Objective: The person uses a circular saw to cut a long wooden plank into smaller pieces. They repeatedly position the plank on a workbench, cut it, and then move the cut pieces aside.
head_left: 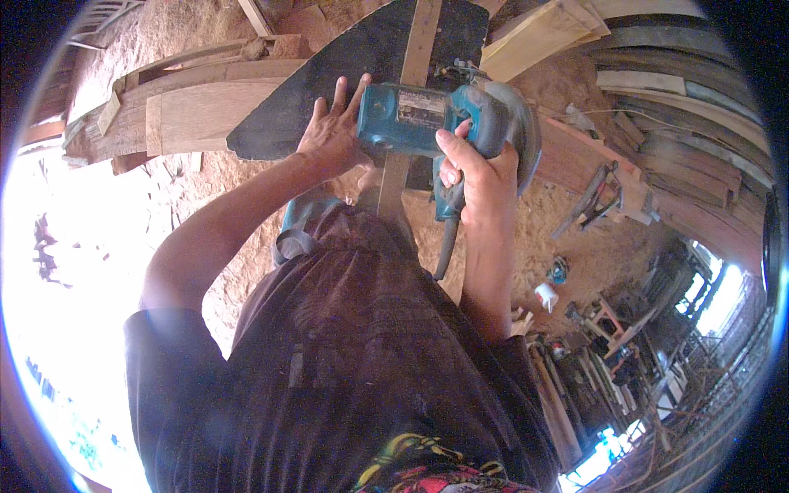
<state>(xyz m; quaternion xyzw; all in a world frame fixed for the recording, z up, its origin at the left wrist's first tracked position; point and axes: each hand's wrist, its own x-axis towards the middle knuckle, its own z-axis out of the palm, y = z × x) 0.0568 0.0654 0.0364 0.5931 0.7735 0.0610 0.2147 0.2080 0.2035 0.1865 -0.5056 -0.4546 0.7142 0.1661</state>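
A teal circular saw (403, 119) lies across a narrow wooden strip (421, 41), over a dark board (320, 90) with a pointed corner. My right hand (485, 168) is closed round the saw's rear handle, with its thumb along the top. A dark cord hangs down below that grip. My left hand (333, 135) is at the motor end of the saw, fingers spread and pointing forward over the dark board. Its thumb side is partly hidden beside the motor housing. The saw's blade cannot be seen.
Curved wooden planks (214, 115) lie at the far left. More stacked boards (682, 90) fill the far right. A white container (546, 296) and a small teal tool (559, 269) sit on the brown, dusty ground. Timber offcuts (583, 378) are heaped at the near right.
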